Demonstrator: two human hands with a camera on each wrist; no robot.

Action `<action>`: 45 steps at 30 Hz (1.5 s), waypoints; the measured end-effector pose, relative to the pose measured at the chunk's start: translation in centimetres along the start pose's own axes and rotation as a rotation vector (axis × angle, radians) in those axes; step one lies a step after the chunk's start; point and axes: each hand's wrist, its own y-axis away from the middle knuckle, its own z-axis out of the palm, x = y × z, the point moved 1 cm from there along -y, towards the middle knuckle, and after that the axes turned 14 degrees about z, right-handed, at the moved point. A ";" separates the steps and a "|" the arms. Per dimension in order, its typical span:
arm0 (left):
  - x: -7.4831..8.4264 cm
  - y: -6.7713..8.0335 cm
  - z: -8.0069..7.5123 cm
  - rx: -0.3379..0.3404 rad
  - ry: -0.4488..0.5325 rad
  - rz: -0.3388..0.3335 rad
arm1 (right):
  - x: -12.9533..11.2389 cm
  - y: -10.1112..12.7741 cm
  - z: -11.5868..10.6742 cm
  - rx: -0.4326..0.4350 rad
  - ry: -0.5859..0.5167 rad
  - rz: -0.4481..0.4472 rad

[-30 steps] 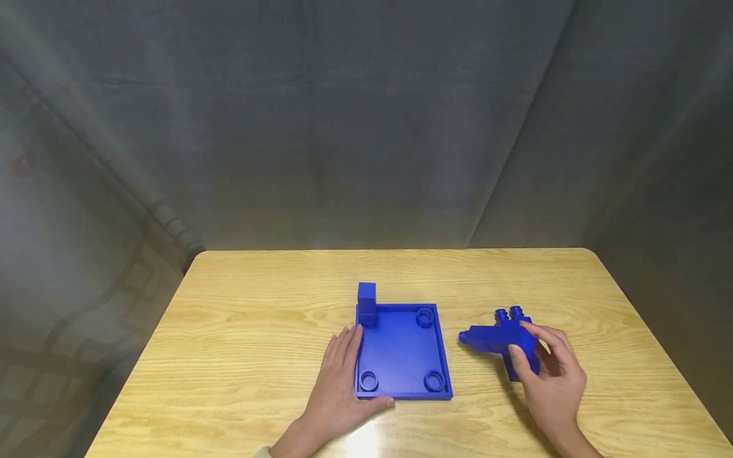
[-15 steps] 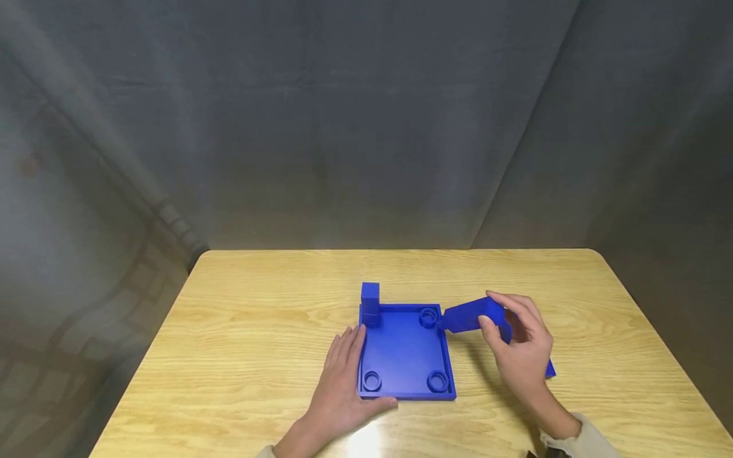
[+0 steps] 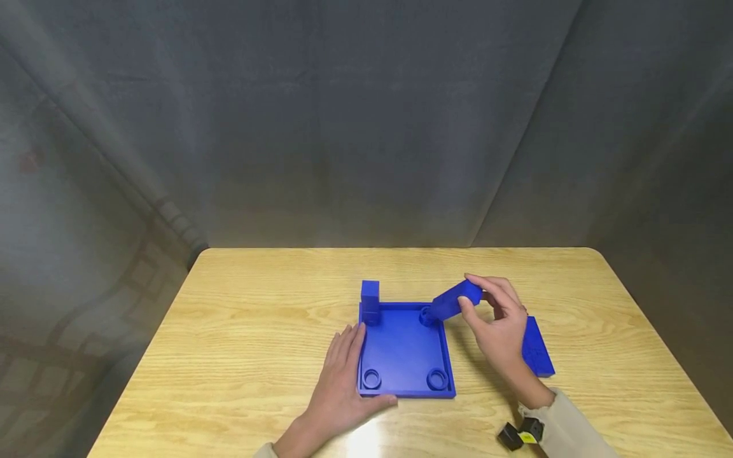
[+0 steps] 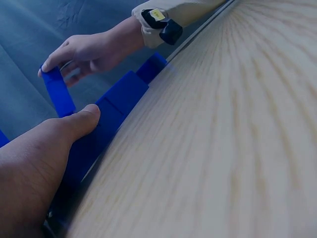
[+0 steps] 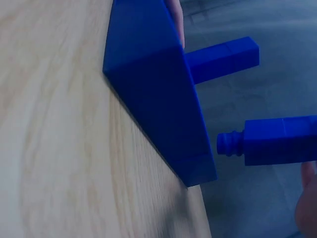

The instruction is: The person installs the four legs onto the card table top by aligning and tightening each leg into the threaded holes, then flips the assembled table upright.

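Observation:
A square blue tray-like base point(image 3: 403, 350) lies on the table, with round threaded sockets in its corners. My left hand point(image 3: 338, 388) rests along its left side, fingers straight, thumb point(image 4: 86, 119) against the front wall. One blue square leg point(image 3: 370, 299) stands upright in the far left corner. My right hand point(image 3: 501, 331) pinches another blue leg point(image 3: 455, 301) between thumb and fingers, tilted over the far right corner. In the right wrist view this leg's threaded end point(image 5: 229, 144) points at the base, apart from it. In the head view it overlaps the far right socket.
More blue leg-like material point(image 3: 537, 348) lies on the wooden table point(image 3: 258, 299) right of the base, partly behind my right wrist. A black device with a yellow label point(image 3: 523, 436) is strapped at the right sleeve. Grey cloth point(image 3: 343, 127) hangs behind the table.
My right hand has lifted a leg from the pieces on the right and carried it left to the base's far right corner, tipping it more upright. The left hand stays on the base.

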 end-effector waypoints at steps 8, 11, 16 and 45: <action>0.0 0.0 0.1 0.004 -0.001 0.003 | 0.5 -0.3 0.5 -0.036 0.060 0.017; 0.0 0.0 0.0 0.004 -0.001 0.003 | 0.6 -0.4 0.8 -0.043 0.102 0.000; 0.1 0.0 0.0 -0.004 0.018 -0.014 | 0.8 -0.7 1.2 -0.060 0.184 -0.052; 0.0 0.1 0.1 -0.006 0.023 -0.021 | 0.2 -2.0 1.7 -0.248 0.302 -0.017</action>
